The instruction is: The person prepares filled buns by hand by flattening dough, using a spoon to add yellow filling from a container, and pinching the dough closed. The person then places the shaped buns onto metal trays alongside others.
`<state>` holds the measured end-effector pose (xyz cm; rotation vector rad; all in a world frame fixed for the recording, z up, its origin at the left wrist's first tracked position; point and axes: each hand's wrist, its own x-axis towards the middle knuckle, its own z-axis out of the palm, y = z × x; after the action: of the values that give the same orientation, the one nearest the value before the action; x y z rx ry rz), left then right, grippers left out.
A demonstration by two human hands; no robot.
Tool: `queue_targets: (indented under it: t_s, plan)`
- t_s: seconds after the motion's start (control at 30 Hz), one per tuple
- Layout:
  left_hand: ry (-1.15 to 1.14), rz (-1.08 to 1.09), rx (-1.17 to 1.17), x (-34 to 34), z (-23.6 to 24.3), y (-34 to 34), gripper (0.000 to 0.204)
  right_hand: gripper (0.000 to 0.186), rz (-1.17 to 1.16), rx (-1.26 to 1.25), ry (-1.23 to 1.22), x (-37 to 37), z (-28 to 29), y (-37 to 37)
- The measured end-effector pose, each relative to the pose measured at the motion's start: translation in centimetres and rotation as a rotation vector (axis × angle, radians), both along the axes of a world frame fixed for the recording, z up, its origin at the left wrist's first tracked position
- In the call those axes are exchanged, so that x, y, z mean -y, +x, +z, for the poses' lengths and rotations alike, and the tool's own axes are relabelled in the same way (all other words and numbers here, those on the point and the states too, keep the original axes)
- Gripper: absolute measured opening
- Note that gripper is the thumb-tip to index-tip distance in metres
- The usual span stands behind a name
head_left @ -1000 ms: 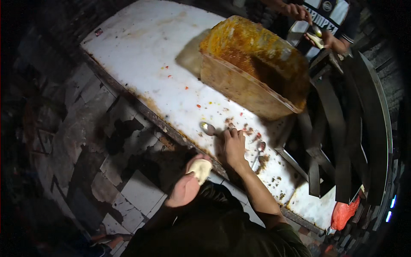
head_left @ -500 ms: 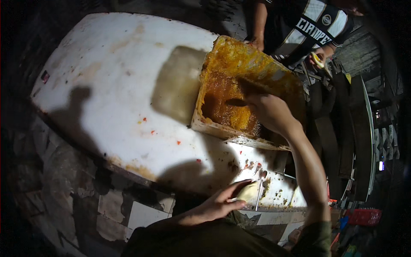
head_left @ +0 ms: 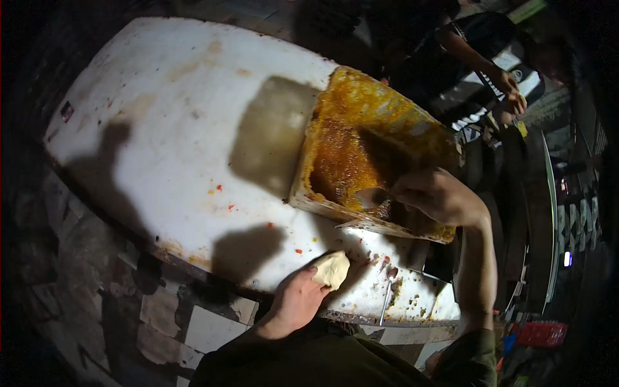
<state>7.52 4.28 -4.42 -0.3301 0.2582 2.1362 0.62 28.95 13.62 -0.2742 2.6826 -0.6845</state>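
Observation:
My left hand (head_left: pixel 300 300) is closed around a pale, soft lump of dough (head_left: pixel 332 269), held over the table's near edge. My right hand (head_left: pixel 438 197) reaches into a large rectangular tub (head_left: pixel 322 208) and grips a spoon (head_left: pixel 372 197) by its handle, which my fingers mostly cover. The spoon's bowl is down at a sticky orange-brown filling (head_left: pixel 348 161) inside the tub. Filling also smears the tub's inner walls.
The tub stands on a white tabletop (head_left: pixel 174 129) flecked with red bits. Another spoon (head_left: pixel 387 300) lies near the front edge among brown crumbs. Across the table is a co-worker, whose hand (head_left: pixel 509 93) shows at upper right. A red crate (head_left: pixel 541 334) sits lower right.
My left hand has moved up and left, turning the dough into fuller view. My right hand has shifted right and nearer within the tub, with the spoon. The co-worker's hands have moved.

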Motion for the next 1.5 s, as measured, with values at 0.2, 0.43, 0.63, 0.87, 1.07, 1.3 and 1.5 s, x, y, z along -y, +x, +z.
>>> queue_targets:
  t_s: [0.2, 0.43, 0.63, 0.87, 1.07, 1.3, 1.5]
  plan:
    - [0.178, 0.039, -0.039, -2.4, 4.3, -0.5, 0.047, 0.015, -0.241, -0.676, -0.318, 3.9, -7.5, 12.0]
    - [0.188, 0.215, -0.268, -1.2, 5.3, 5.4, 0.051, 0.020, -0.471, -0.464, -0.330, 0.4, -20.1, 21.2]
    - [-0.163, 0.290, -0.552, -5.5, 2.7, 14.1, 0.089, 0.019, -0.396, -0.550, -0.449, -0.9, -19.2, 24.5]
    - [0.046, 0.126, -0.347, -8.4, 0.3, 23.7, 0.078, 0.022, -0.035, 0.523, -1.057, -2.9, -12.8, 26.4]
    - [-0.010, 0.031, -0.552, -6.4, 0.4, 28.1, 0.078, 0.014, 0.016, 0.846, -0.979, -0.2, -11.9, 28.8]
    - [-0.097, 0.101, -0.349, -2.6, 0.3, 33.8, 0.057, 0.012, -0.176, 0.105, -0.827, 3.3, -9.5, 34.2]
    - [-0.161, 0.275, -0.200, -1.0, 0.8, 38.0, 0.045, 0.022, 0.318, -0.701, 0.062, 8.7, -10.3, 45.8]
